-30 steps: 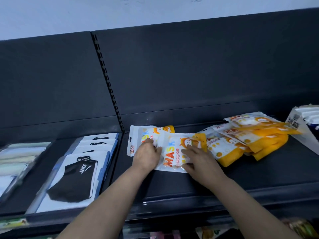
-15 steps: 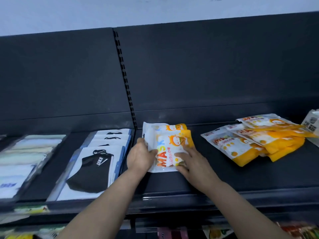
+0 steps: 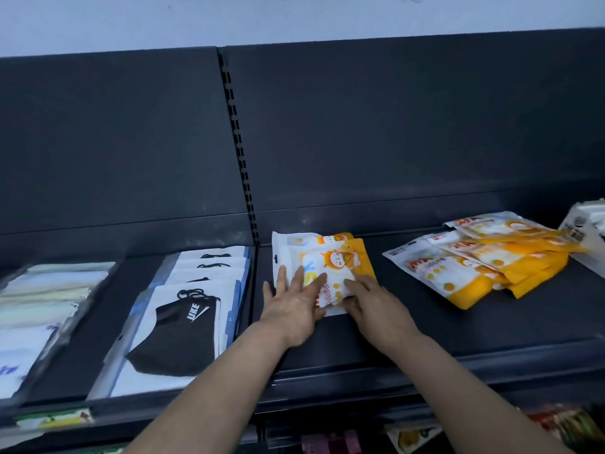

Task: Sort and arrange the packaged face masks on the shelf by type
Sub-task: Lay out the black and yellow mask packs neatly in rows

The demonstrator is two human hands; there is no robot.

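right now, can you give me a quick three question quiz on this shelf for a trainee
1. True or false: the left grip lies flat, fingers straight, on the stack of orange mask packs.
2. The black mask packs lie where? A: left of that stack. B: right of it. C: on top of it.
3. Fill in: the loose pile of orange packs lies to the ___ of that stack.

Key: 1 true; 2 A; 3 right.
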